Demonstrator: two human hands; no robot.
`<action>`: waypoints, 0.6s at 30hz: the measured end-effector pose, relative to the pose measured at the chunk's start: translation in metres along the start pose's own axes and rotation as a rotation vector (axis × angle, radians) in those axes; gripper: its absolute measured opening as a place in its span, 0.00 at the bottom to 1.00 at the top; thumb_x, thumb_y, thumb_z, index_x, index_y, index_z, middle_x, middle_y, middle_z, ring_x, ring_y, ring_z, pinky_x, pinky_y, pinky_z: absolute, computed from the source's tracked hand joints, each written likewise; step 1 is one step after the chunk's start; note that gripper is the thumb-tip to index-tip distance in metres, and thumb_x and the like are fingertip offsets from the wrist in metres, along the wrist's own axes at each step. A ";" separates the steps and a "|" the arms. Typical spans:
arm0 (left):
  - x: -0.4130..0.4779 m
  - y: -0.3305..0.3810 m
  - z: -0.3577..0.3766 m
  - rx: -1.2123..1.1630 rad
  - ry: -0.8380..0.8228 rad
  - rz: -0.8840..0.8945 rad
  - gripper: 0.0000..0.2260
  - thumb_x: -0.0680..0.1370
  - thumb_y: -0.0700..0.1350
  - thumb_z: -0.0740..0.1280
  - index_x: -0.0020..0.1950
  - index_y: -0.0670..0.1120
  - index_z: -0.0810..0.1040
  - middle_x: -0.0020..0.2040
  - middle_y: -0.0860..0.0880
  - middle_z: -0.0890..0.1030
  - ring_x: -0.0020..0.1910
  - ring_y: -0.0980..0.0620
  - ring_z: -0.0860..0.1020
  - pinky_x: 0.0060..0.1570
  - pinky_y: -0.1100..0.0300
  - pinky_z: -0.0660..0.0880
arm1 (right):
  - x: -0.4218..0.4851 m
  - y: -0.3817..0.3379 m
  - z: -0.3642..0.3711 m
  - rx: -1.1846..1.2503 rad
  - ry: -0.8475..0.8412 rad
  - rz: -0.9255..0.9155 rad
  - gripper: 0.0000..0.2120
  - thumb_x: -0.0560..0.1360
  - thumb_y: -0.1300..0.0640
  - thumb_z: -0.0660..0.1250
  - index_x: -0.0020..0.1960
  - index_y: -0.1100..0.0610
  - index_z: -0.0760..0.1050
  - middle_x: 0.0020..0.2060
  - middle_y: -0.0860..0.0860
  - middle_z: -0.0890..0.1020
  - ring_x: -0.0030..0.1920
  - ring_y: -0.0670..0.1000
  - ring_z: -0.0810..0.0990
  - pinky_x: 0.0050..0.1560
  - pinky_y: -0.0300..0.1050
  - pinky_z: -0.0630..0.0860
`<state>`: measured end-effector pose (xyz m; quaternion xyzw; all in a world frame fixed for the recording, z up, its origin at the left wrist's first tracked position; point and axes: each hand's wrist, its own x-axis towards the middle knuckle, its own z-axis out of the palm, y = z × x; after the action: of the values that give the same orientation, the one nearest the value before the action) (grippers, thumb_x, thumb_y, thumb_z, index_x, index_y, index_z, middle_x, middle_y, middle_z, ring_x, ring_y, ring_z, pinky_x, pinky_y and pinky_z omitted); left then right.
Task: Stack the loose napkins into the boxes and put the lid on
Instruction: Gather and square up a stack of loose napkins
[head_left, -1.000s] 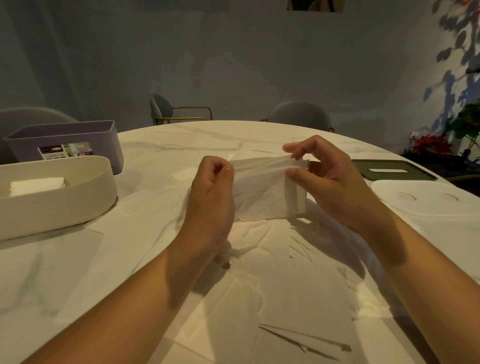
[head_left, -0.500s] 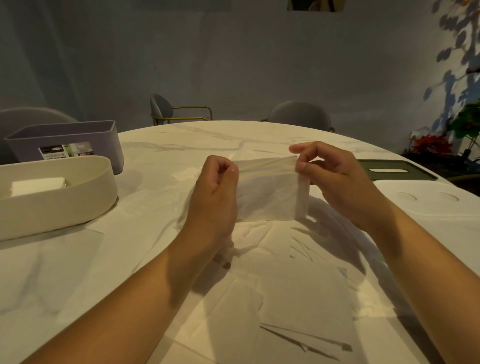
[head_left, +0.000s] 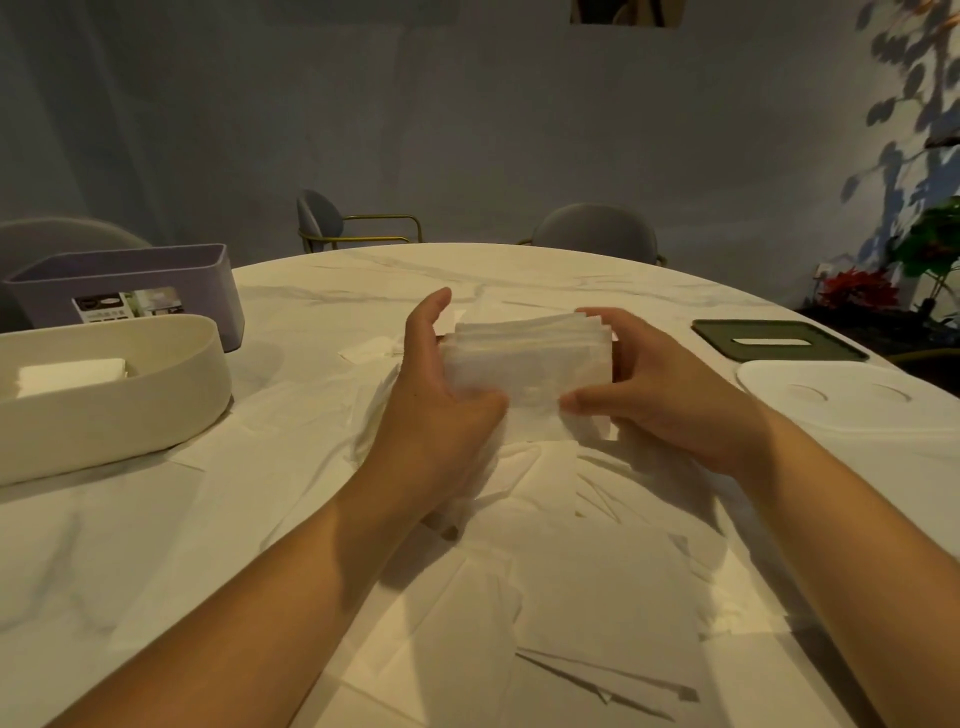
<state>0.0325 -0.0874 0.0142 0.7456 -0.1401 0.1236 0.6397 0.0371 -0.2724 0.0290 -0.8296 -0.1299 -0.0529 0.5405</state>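
Both hands on one stack of white folded paper napkins (head_left: 530, 358), clasped end to end between them. Left hand (head_left: 436, 400) flat against the stack's left end, fingers (head_left: 428, 317) near straight and pointing up and away, thumb tucked at the near lower edge; some motion blur there. Right hand (head_left: 670, 389) cupped round the right end, fingers wrapped behind, thumb tip pressed on the near face. Neither hand spread wide: just enough to span the stack's thickness. Can't tell whether the stack's bottom touches the sheets beneath or hangs just above them.

Directly below and nearer than the grip: loose white paper napkins (head_left: 545, 582), flat and overlapping on the round white marble table (head_left: 337, 280).

Well left of the grip: cream oval plastic box (head_left: 119, 415), uncovered, with a small pile of folded napkins (head_left: 72, 374) inside toward its left part. Just behind that, farther away: purple rectangular plastic box (head_left: 130, 275) with a label on its side, uncovered, contents not visible.

Right of the grip, apart from it: dark green rectangular lid (head_left: 779, 340) with a slot, flat on the table. Nearer than that: white oval lid (head_left: 852, 415) with two round dimples, also flat.

Beyond the grip, across the table: two grey chairs (head_left: 597, 228). Far right: green plant (head_left: 935, 249) and red flowers (head_left: 857, 288).
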 end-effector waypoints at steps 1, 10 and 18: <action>0.001 -0.001 0.001 -0.020 0.018 0.020 0.36 0.74 0.35 0.71 0.69 0.63 0.57 0.58 0.57 0.68 0.52 0.53 0.74 0.43 0.71 0.75 | 0.000 0.001 0.001 0.012 0.012 -0.027 0.23 0.71 0.60 0.73 0.59 0.44 0.70 0.52 0.41 0.79 0.51 0.48 0.80 0.44 0.35 0.80; 0.002 -0.004 -0.003 -0.040 0.063 0.130 0.24 0.73 0.34 0.69 0.59 0.57 0.67 0.52 0.63 0.70 0.48 0.59 0.74 0.39 0.77 0.73 | 0.001 -0.008 0.005 0.176 0.235 -0.164 0.08 0.77 0.60 0.64 0.47 0.49 0.78 0.47 0.45 0.81 0.51 0.49 0.80 0.49 0.38 0.80; 0.001 -0.004 -0.004 -0.017 0.042 0.118 0.22 0.73 0.34 0.69 0.59 0.56 0.68 0.51 0.64 0.70 0.49 0.58 0.74 0.43 0.75 0.74 | 0.004 -0.010 0.003 0.125 0.290 -0.049 0.08 0.78 0.62 0.63 0.43 0.54 0.77 0.49 0.51 0.82 0.50 0.53 0.81 0.53 0.46 0.80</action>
<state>0.0346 -0.0831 0.0112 0.7278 -0.1714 0.1757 0.6403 0.0378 -0.2651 0.0368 -0.7746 -0.0737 -0.1772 0.6027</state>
